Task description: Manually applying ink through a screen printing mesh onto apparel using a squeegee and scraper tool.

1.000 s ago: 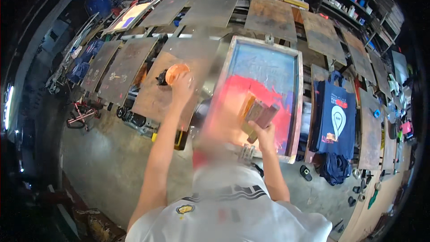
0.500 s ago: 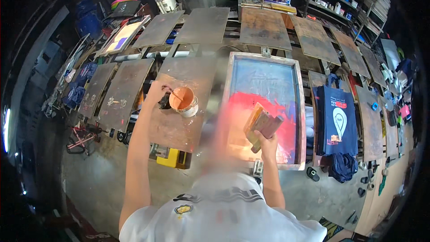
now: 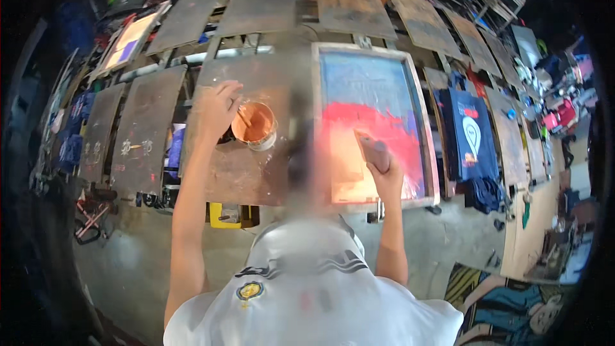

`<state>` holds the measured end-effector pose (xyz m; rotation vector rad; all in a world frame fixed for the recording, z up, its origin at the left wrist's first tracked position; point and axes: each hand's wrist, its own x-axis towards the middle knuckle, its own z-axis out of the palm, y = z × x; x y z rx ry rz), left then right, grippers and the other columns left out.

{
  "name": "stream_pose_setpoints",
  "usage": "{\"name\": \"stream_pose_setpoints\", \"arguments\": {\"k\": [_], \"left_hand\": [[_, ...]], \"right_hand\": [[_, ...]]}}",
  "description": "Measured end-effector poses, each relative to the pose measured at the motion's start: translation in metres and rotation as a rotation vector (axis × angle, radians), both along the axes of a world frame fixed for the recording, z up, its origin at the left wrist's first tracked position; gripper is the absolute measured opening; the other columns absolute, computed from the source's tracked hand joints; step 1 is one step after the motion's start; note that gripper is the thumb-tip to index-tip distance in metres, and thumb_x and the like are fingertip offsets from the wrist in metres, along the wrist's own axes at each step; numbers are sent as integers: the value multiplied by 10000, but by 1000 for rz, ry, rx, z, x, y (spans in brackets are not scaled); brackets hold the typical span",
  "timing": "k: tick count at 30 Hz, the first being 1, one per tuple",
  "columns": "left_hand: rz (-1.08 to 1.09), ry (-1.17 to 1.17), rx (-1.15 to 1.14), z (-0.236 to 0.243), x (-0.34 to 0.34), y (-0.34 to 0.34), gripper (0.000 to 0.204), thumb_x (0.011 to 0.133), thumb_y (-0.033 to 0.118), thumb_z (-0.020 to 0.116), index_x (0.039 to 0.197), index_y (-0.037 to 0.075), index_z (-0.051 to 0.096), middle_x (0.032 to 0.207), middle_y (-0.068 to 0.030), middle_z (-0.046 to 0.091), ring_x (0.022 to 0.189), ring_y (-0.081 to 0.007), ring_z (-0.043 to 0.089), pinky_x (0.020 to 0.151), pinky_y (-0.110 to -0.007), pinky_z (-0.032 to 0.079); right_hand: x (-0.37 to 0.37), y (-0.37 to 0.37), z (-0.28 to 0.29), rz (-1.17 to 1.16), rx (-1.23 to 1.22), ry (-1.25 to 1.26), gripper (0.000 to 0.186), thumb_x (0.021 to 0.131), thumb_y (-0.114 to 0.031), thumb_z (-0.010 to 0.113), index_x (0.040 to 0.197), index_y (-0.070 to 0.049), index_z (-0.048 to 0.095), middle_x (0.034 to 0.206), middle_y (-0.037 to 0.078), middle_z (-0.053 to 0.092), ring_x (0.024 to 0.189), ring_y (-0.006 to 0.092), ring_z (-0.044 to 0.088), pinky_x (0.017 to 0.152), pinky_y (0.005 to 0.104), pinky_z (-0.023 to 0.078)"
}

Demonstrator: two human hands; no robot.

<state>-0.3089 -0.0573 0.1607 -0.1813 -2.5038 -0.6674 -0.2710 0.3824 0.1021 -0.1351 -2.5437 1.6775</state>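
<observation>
My left hand (image 3: 221,106) is beside a bucket (image 3: 264,146) of orange ink, its fingers stretched and apart. A stick (image 3: 245,119) leans in the ink just under those fingers; they look free of it. My right hand (image 3: 387,182) grips a squeegee (image 3: 375,152) by its handle, tilted over the lower middle of a wooden-framed printing screen (image 3: 419,109). Blue mesh shows in the screen's far part, with red ink across its middle and orange ink nearer me. Whether the squeegee's blade touches the mesh I cannot tell.
Worn boards (image 3: 147,131) stand in two rows on a long rack. Right of the screen lie navy tote bags (image 3: 473,129) with a white print. A yellow box (image 3: 224,216) sits below the near edge. A blurred vertical band covers the view between bucket and screen.
My left hand has come off the stick and its fingers have spread. The squeegee has turned in my right hand, now seen more edge-on. The whole view has tilted and shifted.
</observation>
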Motion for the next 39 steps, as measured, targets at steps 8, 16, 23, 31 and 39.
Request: {"name": "stream_pose_setpoints", "arguments": {"k": [8, 16, 23, 31, 39], "left_hand": [[-385, -200, 488, -42, 67, 139, 251, 859, 117, 702, 1098, 45, 679, 1138, -126, 668, 1097, -288, 619, 973, -381, 472], [-663, -506, 423, -73, 116, 209, 601, 830, 265, 755, 1332, 26, 525, 1286, -169, 560, 1211, -347, 523, 1036, -425, 418], [-506, -493, 35, -89, 133, 245, 657, 764, 335, 786, 1298, 43, 540, 1283, -153, 548, 1202, -330, 519, 1020, -440, 422], [-370, -605, -118, -104, 149, 276, 554, 792, 197, 747, 1269, 3, 543, 1269, -164, 554, 1209, -334, 511, 1049, -407, 424], [-336, -650, -40, -96, 149, 280, 516, 844, 145, 698, 1314, -9, 552, 1371, -181, 539, 1323, -337, 469, 1122, -408, 380]], "right_hand": [[36, 5, 14, 345, 834, 397, 251, 713, -30, 656, 944, -109, 714, 938, 9, 721, 903, 230, 606, 780, 388, 438], [60, 17, -20, 483, 1004, 475, 221, 728, -109, 625, 936, -125, 699, 956, -23, 696, 902, 196, 584, 794, 373, 439], [63, 19, -40, 676, 973, 435, 215, 741, -144, 609, 938, -92, 678, 910, 15, 666, 913, 227, 569, 826, 376, 435], [55, 73, -36, 792, 920, 401, 402, 782, -171, 600, 1165, -58, 644, 1124, 61, 625, 1077, 262, 552, 845, 397, 481], [49, 80, -37, 830, 892, 307, 437, 788, -147, 597, 1205, -24, 633, 1144, 76, 632, 1115, 290, 541, 838, 411, 517]]}}
